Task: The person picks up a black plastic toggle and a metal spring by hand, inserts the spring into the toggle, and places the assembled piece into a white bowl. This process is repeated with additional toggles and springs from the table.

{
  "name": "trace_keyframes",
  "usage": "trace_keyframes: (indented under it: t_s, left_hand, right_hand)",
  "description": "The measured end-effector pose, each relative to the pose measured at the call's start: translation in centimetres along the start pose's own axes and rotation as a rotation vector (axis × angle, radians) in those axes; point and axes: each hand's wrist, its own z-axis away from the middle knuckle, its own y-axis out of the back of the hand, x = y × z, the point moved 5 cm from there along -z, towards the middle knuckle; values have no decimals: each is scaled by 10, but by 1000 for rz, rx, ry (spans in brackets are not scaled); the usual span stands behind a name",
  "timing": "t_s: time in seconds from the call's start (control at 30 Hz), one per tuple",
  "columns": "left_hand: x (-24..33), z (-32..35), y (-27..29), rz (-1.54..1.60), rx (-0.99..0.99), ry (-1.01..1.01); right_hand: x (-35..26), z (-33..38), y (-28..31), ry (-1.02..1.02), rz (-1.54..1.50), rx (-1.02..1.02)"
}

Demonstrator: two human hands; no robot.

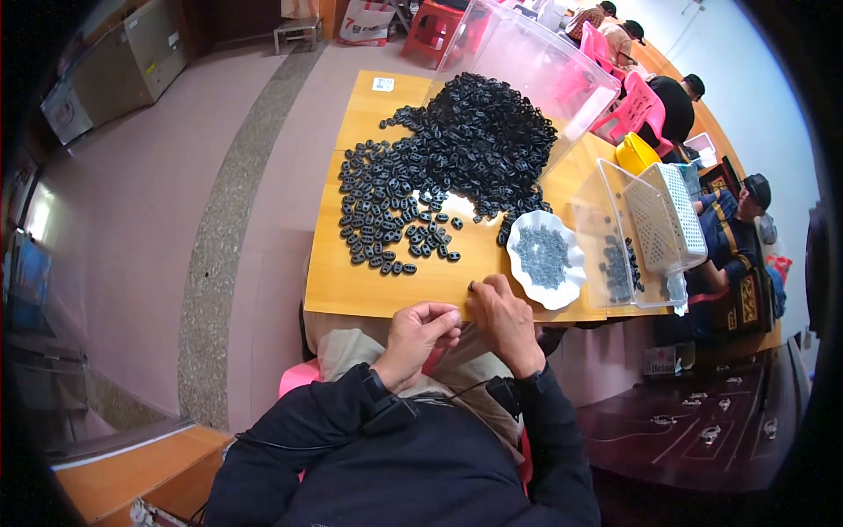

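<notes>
My left hand (416, 341) is closed in a pinch just off the table's near edge, thumb against bent fingers. Anything between those fingertips is too small or hidden to make out. Close by on its right, my right hand (507, 323) is curled with its back showing, and a small black piece (471, 286) pokes out at its fingers. Ahead of both hands lie loose black oval pieces with holes (378, 224), spreading from a large heap of the same pieces (483, 132). A white wavy-rimmed dish (572, 289) holds tiny translucent grey pieces (543, 256).
A clear bin (597, 299) with some black pieces stands right of the dish, beside a white perforated basket (672, 220) and a yellow container (637, 154). A large clear box (580, 88) is behind the heap. Another person (733, 228) sits at the right.
</notes>
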Motion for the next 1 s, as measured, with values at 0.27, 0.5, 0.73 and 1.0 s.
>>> trace_keyframes:
  t_s: [0.27,0.5,0.73,1.0]
  left_hand:
    - [-3,-2,3,-49,15,-30]
    - [-2,-2,1,-84,23,-78]
    - [-7,3,-8,27,-162,44]
    - [-7,4,-8,67,-176,78]
  right_hand:
    - [-9,24,3,276,45,71]
    - [-1,39,-2,239,-160,203]
    - [-20,41,16,239,-399,304]
    - [-10,42,22,80,-782,39]
